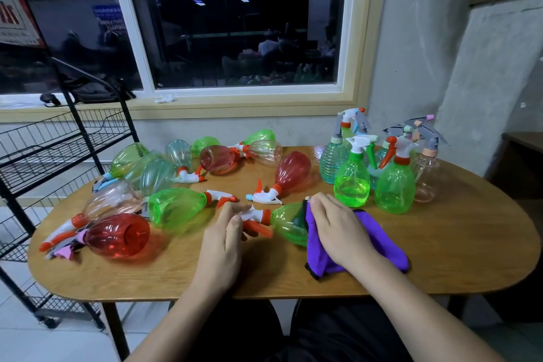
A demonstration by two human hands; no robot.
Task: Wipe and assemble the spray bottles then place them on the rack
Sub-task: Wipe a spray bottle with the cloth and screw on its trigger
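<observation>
While the green bottle (286,223) lies on its side at the lower centre of the frame, both hands are on it. The left hand (226,232) has its grip closed on the white and orange spray head (258,214), with thumb and fingers curled round it just above the orange trigger. The right hand (338,229) has its grip curved over a purple cloth (376,232) and holds it against the bottle's wide body. The loose end of the cloth trails onto the wooden desk (264,270) towards the lower right.

To the left of the hands, more bottles lie on their sides on the desk. Among them are a red bottle (120,236) at the lower left and a second green bottle (176,207) just beside it, nozzle pointing right. Pale green, pink and clear ones lie further back, several touching. A group of standing bottles (352,179) with heads fitted is upright at the right of the desk, well apart from the hands.

A black wire rack (58,150) stands beside the desk at the left edge of the frame. At the upper left a framed sign (16,17) shows large red letters, cut off and unreadable. In the dark window (235,35), a blue notice (107,13) carries white writing too blurred to read.
</observation>
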